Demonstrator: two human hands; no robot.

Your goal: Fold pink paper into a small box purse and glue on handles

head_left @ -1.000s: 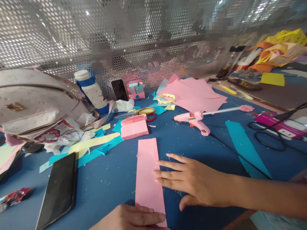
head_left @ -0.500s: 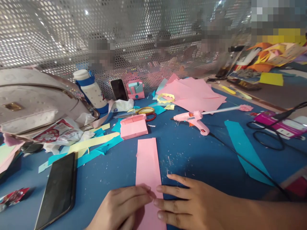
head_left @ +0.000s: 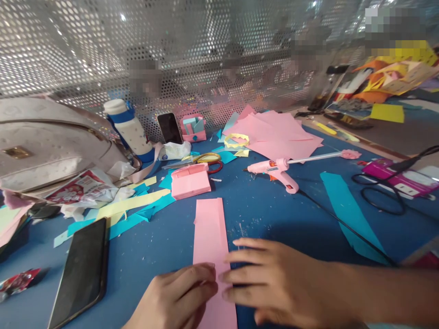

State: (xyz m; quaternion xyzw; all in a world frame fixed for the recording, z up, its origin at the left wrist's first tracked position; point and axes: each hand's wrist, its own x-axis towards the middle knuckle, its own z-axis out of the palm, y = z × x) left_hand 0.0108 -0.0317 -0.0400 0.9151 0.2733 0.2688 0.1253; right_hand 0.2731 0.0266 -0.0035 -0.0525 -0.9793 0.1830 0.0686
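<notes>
A long strip of pink paper (head_left: 210, 228) lies lengthwise on the blue table in front of me, with a narrow fold along its right edge. My left hand (head_left: 181, 292) rests over its lower part, fingers curled together and fingertips on the paper. From the right, my right hand (head_left: 270, 278) reaches to the folded edge with fingers stretched out and spread, its tips at the strip and slightly blurred. Beyond the strip's far end sits a small pink paper box (head_left: 191, 183). A pink glue gun (head_left: 274, 169) lies farther right.
A black phone (head_left: 82, 269) and coloured paper scraps are at left, near a backpack (head_left: 51, 146) and a bottle (head_left: 128, 130). Pink sheets (head_left: 274, 132) and scissors (head_left: 209, 159) lie at the back. The glue gun's cord crosses a blue strip (head_left: 350, 214) near a magenta power strip (head_left: 398, 173).
My right hand has shifted slightly up and away from me along the strip's edge, and its thumb now shows. My left hand stays almost in place.
</notes>
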